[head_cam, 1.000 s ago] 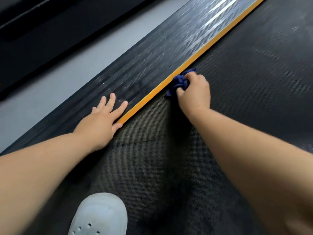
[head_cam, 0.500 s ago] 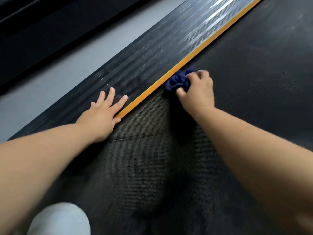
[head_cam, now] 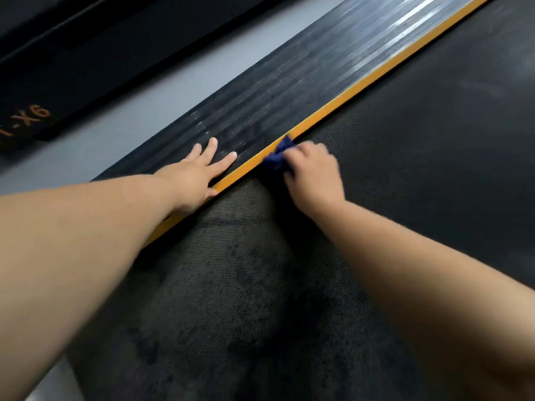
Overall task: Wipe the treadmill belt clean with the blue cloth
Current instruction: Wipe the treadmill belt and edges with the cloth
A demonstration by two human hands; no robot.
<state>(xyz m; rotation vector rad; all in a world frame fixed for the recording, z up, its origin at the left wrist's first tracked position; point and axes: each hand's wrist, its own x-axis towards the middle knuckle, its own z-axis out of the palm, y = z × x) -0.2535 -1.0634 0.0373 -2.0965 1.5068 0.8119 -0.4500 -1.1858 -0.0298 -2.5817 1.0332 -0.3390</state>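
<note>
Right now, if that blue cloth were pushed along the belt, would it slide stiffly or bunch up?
Probably floppy: the blue cloth sits crumpled in the right hand, so it should fold rather than hold shape. It looks light, a small wad. The belt is finely textured, so it likely drags rather than glides.

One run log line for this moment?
right hand: grips blue cloth on belt by yellow strip | left hand: flat on side rail
</note>
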